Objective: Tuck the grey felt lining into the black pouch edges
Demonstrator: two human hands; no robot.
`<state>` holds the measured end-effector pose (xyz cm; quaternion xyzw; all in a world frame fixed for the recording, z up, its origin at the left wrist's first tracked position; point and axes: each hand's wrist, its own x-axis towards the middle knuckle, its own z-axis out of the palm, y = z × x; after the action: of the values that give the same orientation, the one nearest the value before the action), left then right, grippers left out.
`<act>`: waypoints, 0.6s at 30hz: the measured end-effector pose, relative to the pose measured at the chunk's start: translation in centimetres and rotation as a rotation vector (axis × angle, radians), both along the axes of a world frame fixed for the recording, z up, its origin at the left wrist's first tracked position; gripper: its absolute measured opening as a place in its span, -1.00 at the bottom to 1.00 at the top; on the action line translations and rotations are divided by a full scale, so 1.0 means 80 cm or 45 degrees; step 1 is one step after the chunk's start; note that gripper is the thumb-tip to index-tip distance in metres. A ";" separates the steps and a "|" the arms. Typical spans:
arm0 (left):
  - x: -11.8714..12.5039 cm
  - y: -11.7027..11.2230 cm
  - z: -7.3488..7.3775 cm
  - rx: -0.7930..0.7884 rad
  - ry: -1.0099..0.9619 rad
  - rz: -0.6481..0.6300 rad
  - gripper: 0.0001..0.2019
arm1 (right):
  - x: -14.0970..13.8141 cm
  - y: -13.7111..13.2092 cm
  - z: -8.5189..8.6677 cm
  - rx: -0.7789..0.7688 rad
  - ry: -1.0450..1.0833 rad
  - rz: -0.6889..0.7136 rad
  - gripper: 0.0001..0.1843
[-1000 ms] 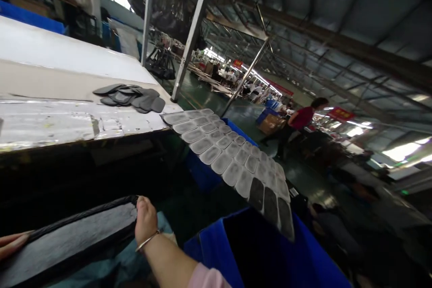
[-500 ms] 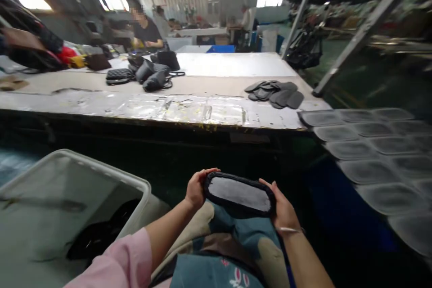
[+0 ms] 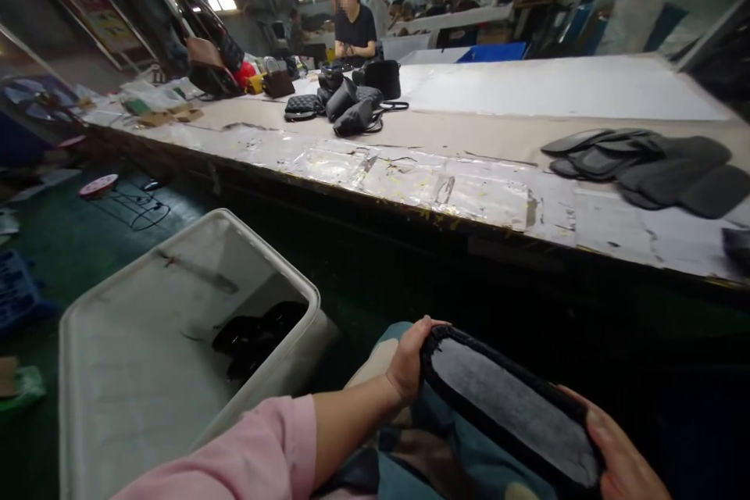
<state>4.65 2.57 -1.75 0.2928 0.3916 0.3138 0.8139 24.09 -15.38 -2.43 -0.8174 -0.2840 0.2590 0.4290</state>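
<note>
The left grip point(image 3: 410, 359) pinches one end of the panel point(image 3: 509, 406), thumb over its black rim, while the right grip point(image 3: 621, 449) clasps the other end, so the panel slants between the two above the lap point(image 3: 457, 445), its grey face up. Left of the left grip, just past the pink sleeve point(image 3: 258, 437), stands a pale bin point(image 3: 134, 359) with black pieces point(image 3: 258, 340) lying inside; it blocks the way from that grip to the floor point(image 3: 176, 180) beyond, where a cable point(image 3: 141, 207) lies near a round red-rimmed thing point(image 3: 98, 186). Ahead of both grips the surface point(image 3: 504, 133) runs across, its front edge standing between them and what it carries. Yellow specks and small dark marks dot its near strip, too faint to read. Beyond the right grip, dark pads point(image 3: 598, 156) overlap in a pile; ahead and left of the left grip, black bags point(image 3: 343, 101) sit heaped, a brown bag point(image 3: 278, 83) near them. Behind the heap is a co-worker point(image 3: 355, 27) in black. Far off to the left grip's upper left hangs a sign point(image 3: 105, 23), its print too blurred to read.
</note>
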 end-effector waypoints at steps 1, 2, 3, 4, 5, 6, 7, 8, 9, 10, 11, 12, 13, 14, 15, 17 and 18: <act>-0.001 0.003 0.003 0.057 0.052 -0.032 -0.58 | -0.004 0.003 0.004 -0.029 0.046 -0.028 -0.61; -0.003 0.006 0.006 0.106 0.093 -0.070 -0.62 | -0.011 0.008 0.010 -0.040 0.117 -0.073 -0.58; -0.005 0.009 0.009 0.148 0.123 -0.110 -0.66 | -0.018 0.013 0.016 -0.031 0.207 -0.134 -0.55; -0.006 0.010 0.010 0.179 0.141 -0.150 -0.68 | -0.026 0.018 0.022 -0.007 0.296 -0.206 -0.51; -0.008 0.012 0.012 0.218 0.153 -0.196 -0.69 | -0.034 0.022 0.027 0.042 0.353 -0.292 -0.46; -0.010 0.012 0.012 0.278 0.189 -0.232 -0.71 | -0.040 0.026 0.030 0.105 0.394 -0.357 -0.41; -0.012 0.013 0.012 0.344 0.236 -0.250 -0.71 | -0.045 0.029 0.032 0.168 0.412 -0.408 -0.36; -0.014 0.014 0.012 0.392 0.265 -0.272 -0.70 | -0.047 0.032 0.031 0.210 0.432 -0.426 -0.33; -0.016 0.017 0.011 0.422 0.286 -0.298 -0.69 | -0.048 0.033 0.030 0.236 0.463 -0.432 -0.32; -0.016 0.020 0.010 0.422 0.293 -0.331 -0.68 | -0.047 0.035 0.027 0.276 0.471 -0.439 -0.32; -0.016 0.024 0.010 0.397 0.294 -0.369 -0.67 | -0.046 0.036 0.024 0.297 0.485 -0.432 -0.32; -0.016 0.028 0.011 0.364 0.299 -0.399 -0.65 | -0.044 0.037 0.021 0.323 0.496 -0.429 -0.31; -0.015 0.032 0.013 0.327 0.295 -0.440 -0.63 | -0.043 0.037 0.017 0.342 0.506 -0.437 -0.29; -0.014 0.036 0.017 0.293 0.298 -0.487 -0.61 | -0.043 0.036 0.013 0.352 0.513 -0.482 -0.26; -0.013 0.040 0.020 0.252 0.302 -0.540 -0.58 | -0.044 0.035 0.009 0.366 0.494 -0.543 -0.24; -0.012 0.045 0.023 0.175 0.364 -0.586 -0.50 | -0.050 0.032 -0.001 0.411 0.388 -0.606 -0.17; -0.012 0.047 0.022 0.134 0.394 -0.586 -0.47 | -0.053 0.030 -0.006 0.442 0.306 -0.583 -0.13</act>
<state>3.70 6.29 -0.01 0.4601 0.4176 0.0923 0.7780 19.85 -12.98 -2.88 -0.7381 -0.0799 0.1981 0.6400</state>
